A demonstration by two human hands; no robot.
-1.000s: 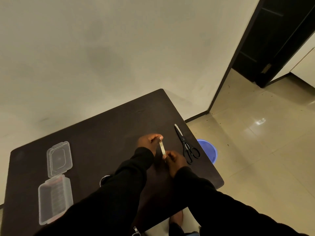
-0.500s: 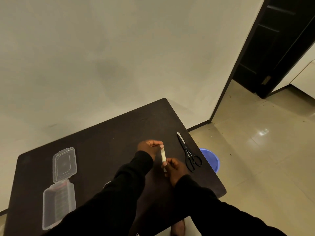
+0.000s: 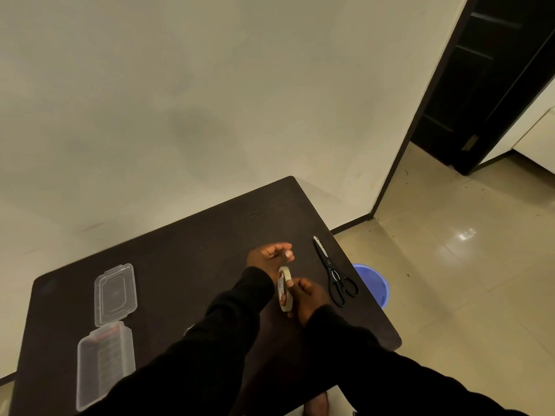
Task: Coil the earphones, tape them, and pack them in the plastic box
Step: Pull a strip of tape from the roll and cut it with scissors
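Observation:
My right hand (image 3: 306, 298) grips a cream roll of tape (image 3: 284, 291), held on edge above the dark table (image 3: 186, 253). My left hand (image 3: 267, 255) hovers just beyond the roll's top, fingertips pinched together and blurred. Whether a tape end lies between them is unclear. The clear plastic box stands open at the left, with its lid (image 3: 115, 294) flat and its base (image 3: 103, 363) nearer me. A pale bit of the earphones (image 3: 188, 329) peeks out from under my left sleeve; the rest is hidden.
Black scissors (image 3: 335, 276) lie near the table's right edge, right of my hands. A blue bucket (image 3: 374, 285) sits on the tiled floor below that edge. A wall rises behind the table and a dark door (image 3: 480, 85) stands at the far right.
My left hand has lifted off the top of the tape roll and moved slightly away from it. My right hand keeps hold of the roll. The camera has tilted upward.

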